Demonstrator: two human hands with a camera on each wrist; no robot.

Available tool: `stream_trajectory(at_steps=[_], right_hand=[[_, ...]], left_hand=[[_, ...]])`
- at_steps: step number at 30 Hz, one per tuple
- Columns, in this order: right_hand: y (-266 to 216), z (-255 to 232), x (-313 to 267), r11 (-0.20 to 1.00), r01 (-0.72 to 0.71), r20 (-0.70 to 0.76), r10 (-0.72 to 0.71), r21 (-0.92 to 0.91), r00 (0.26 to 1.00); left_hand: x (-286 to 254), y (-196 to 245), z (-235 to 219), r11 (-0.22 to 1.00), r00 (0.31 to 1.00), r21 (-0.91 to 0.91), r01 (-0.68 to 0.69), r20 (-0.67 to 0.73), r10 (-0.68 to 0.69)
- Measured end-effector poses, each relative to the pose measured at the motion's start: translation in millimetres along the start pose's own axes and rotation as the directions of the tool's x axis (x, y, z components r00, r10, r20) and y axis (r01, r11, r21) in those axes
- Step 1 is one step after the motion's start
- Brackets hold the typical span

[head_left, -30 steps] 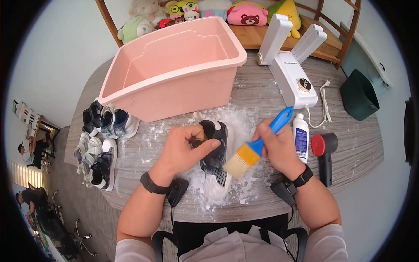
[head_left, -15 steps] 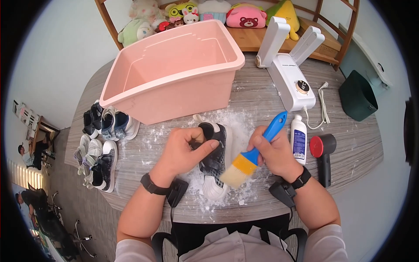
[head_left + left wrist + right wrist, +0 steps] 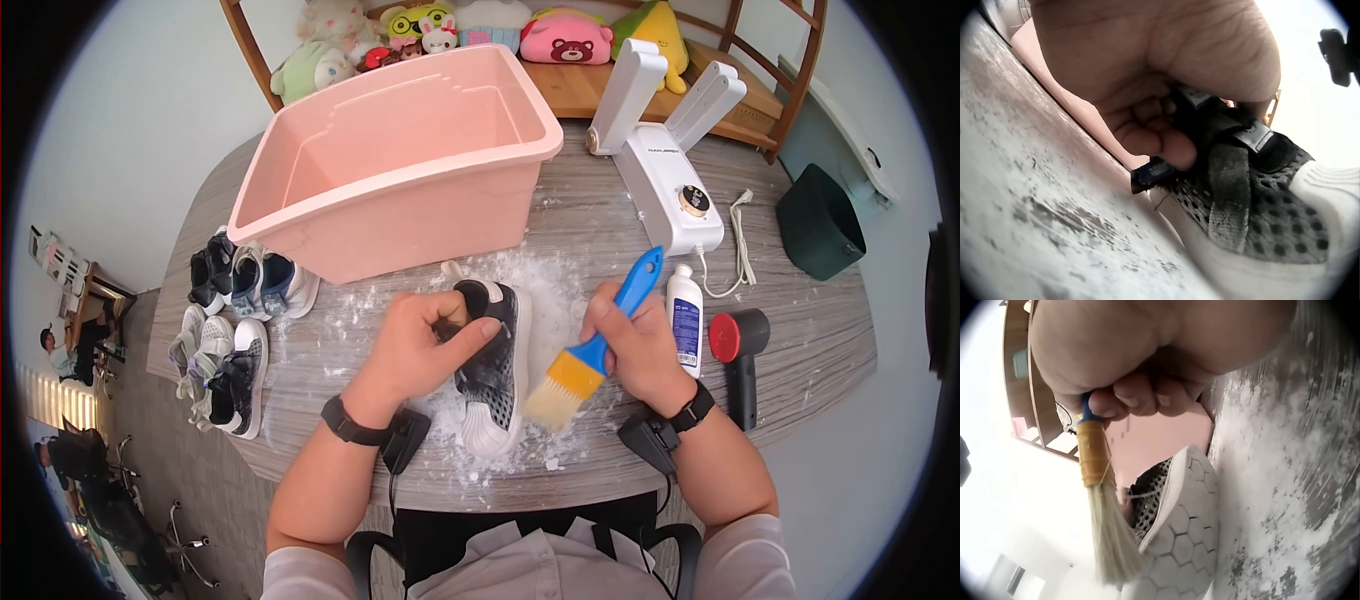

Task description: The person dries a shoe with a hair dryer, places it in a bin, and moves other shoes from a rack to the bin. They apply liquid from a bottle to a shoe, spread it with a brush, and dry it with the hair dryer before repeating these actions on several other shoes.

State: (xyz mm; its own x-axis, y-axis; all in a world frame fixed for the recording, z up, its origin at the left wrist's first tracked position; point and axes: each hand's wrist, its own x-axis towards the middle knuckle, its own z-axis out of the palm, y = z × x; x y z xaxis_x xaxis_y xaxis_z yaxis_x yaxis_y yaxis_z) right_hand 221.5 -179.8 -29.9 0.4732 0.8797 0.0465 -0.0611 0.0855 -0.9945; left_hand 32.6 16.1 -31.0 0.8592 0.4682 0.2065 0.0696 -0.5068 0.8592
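Observation:
A black perforated sneaker [image 3: 490, 365] with a white toe and sole lies on the powder-dusted table, toe toward the person. My left hand [image 3: 425, 345] holds it at the ankle opening and strap, thumb across the upper; in the left wrist view the curled fingers [image 3: 1179, 149] grip beside the dusty strap [image 3: 1229, 194]. My right hand [image 3: 632, 335] grips a paintbrush [image 3: 590, 355] with a blue handle and yellow ferrule. Its pale bristles [image 3: 1110, 540] point down beside the sneaker's sole edge, patterned with hexagons in the right wrist view.
A pink tub [image 3: 420, 215] stands behind the sneaker. Several other shoes [image 3: 240, 370] line the left side. To the right are a white bottle [image 3: 685, 320], a black-and-red handheld device [image 3: 741, 360], a white shoe-dryer-like appliance [image 3: 665, 185] with its cord, and a dark green bin [image 3: 822, 220].
The brush moved down and left over the sneaker's toe, then back right, so its bristles are now off the upper, beside the sole. The left hand and sneaker stay about where they were.

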Motion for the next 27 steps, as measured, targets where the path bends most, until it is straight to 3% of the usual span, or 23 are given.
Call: stream_trajectory(at_steps=[1,2,4,8,10,11,14,16,17,19,22,25,26,27], right_hand=[[0.6,0.5,-1.1,1.0,-0.024,0.097,0.025,-0.008,0.995],[2.0,2.9,-1.1,1.0,-0.023,0.097,0.023,-0.005,0.995],[3.8,8.3,-0.6,0.998,0.041,0.04,-0.039,-0.038,0.998],[-0.3,2.1,2.4,0.999,0.033,-0.088,-0.033,0.002,0.996],[-1.9,0.5,-1.4,0.998,-0.052,0.107,0.055,-0.03,0.993],[1.0,3.0,-2.2,0.998,-0.058,0.107,0.06,-0.025,0.992],[2.2,7.6,-0.1,0.997,0.009,0.075,-0.004,-0.075,0.997],[-0.4,7.4,1.3,1.0,-0.021,-0.074,0.021,-0.009,0.997],[-0.9,6.7,0.1,1.0,-0.022,-0.072,0.022,-0.009,0.997],[-2.0,3.6,-2.6,0.998,-0.069,0.167,0.067,0.006,0.984],[2.1,9.4,-1.4,0.996,-0.027,0.08,0.033,-0.082,0.996],[1.6,1.5,2.0,0.999,-0.005,0.009,0.005,-0.037,1.0],[-1.4,-0.3,0.7,0.999,-0.002,0.007,0.003,-0.039,1.0],[-5.2,-1.1,-1.9,0.996,-0.061,0.103,0.068,-0.062,0.992]], left_hand=[[-0.8,-1.9,0.1,1.0,1.0,0.007,0.01,-0.004,-0.01],[-1.2,-0.9,-0.2,1.0,1.0,0.01,0.011,-0.003,-0.011],[-0.5,2.5,-0.2,1.0,1.0,-0.005,0.008,-0.006,-0.008],[0.1,6.3,-0.3,1.0,1.0,-0.004,0.003,-0.009,-0.003],[-0.6,7.4,0.2,1.0,1.0,-0.008,-0.014,-0.014,0.014],[-1.8,3.8,0.6,1.0,1.0,-0.007,-0.007,-0.01,0.007],[-0.3,-2.5,0.1,1.0,1.0,0.007,0.002,-0.01,-0.002],[-0.3,0.7,-0.1,1.0,1.0,-0.006,-0.019,-0.006,0.019],[-0.8,2.2,-0.3,1.0,1.0,-0.006,-0.017,-0.007,0.017],[-0.3,5.1,-0.6,1.0,1.0,0.001,-0.022,-0.005,0.022],[-0.7,-2.7,1.0,1.0,1.0,-0.024,-0.008,-0.01,0.008],[-0.4,1.2,-1.3,1.0,1.0,0.005,-0.017,0.003,0.017],[0.4,1.4,-0.8,1.0,1.0,0.004,-0.021,0.003,0.021],[0.0,0.7,0.0,1.0,1.0,0.005,-0.024,-0.003,0.024]])
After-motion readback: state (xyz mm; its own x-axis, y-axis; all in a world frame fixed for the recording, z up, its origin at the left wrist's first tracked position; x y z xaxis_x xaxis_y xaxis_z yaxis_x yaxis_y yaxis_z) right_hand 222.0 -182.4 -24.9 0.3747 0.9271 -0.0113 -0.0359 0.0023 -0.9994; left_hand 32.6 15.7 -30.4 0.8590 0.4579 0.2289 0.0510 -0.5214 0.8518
